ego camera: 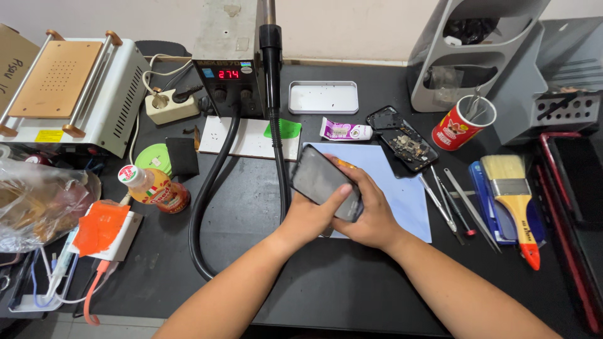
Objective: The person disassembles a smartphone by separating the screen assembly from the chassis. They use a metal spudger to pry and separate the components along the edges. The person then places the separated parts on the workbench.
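Both my hands hold a dark smartphone (320, 179) tilted above a pale blue mat (402, 182) on the black bench. My left hand (309, 216) grips its near left edge, thumb pressed across the screen. My right hand (370, 207) wraps the phone's lower right side from behind. A small orange piece shows at the phone's far edge by my right fingers; what it is I cannot tell.
A hot-air station (229, 59) with its black hose (207, 207) stands behind. An opened phone body (405, 141), a glue tube (345, 132), a metal tray (323, 97), tweezers (455, 201), a brush (515, 194) and a red cup (461, 125) lie right. A bottle (154, 188) and a heating plate machine (69, 91) stand left.
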